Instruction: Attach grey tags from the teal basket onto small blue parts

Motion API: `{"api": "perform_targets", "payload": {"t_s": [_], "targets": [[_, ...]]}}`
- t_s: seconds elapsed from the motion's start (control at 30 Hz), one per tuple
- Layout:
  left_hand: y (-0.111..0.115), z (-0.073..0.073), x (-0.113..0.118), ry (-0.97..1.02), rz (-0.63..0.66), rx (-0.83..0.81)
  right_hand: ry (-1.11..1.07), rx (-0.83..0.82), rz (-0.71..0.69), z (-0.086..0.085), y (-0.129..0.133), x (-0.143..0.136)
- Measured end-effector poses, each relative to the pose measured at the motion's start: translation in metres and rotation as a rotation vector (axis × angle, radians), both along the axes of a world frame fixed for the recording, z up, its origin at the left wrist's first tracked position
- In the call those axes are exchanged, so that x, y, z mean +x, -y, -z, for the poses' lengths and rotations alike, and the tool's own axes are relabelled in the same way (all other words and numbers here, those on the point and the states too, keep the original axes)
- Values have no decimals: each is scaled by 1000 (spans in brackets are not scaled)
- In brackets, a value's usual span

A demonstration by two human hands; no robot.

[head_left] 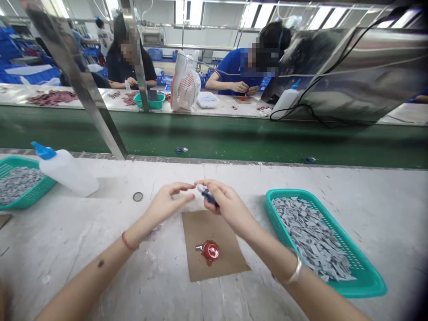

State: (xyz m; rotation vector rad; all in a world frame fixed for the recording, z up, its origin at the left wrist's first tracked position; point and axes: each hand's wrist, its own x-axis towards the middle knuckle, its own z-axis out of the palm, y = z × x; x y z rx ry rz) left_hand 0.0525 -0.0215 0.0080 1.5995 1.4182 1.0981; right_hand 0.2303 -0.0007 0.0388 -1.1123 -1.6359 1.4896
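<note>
My right hand [227, 203] is closed on a small dark-blue piece with a pale grey tip [209, 195], held above the table. Fingers apart, my left hand [169, 200] holds nothing; its fingertips are close to the pale tip, and I cannot tell whether they touch it. Below both hands lies a square of brown cardboard [217, 223]. On that rests a small round red object [211, 251], glossy and wet-looking, with a short metallic nozzle-like bit on its left side.
To the right is a green basket [364, 285] of grey pieces; another green basket [42, 189] stands left, beside a white squeeze bottle [68, 171]. A bottle cap [137, 196] lies nearby. Beyond runs a green conveyor [234, 138], with a metal post [96, 111] before it. Co-workers sit opposite.
</note>
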Motion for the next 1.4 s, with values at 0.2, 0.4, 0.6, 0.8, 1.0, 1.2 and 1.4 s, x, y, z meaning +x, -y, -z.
{"api": "perform_targets", "payload": {"t_s": [0.2,0.4,0.6,0.8,1.0,1.2,1.4], "targets": [[-121,19,-49,-266,-224,83,383,214,167,31,-104,-7],[-180,34,-57,-397,-222,50,684,404,201,48,-175,-26],[-189,29,-59,-213,-324,-41,919,533,110,54,-209,-55],[-123,3,-47,193,-328,-143,1013,608,24,56,-201,-64],[-39,-8,-42,554,-296,-408,912,662,5,32,-161,-33],[30,5,-51,743,-454,-561,695,643,42,-3,-68,105],[88,19,-18,787,-543,-653,611,547,201,8,-13,225]]}}
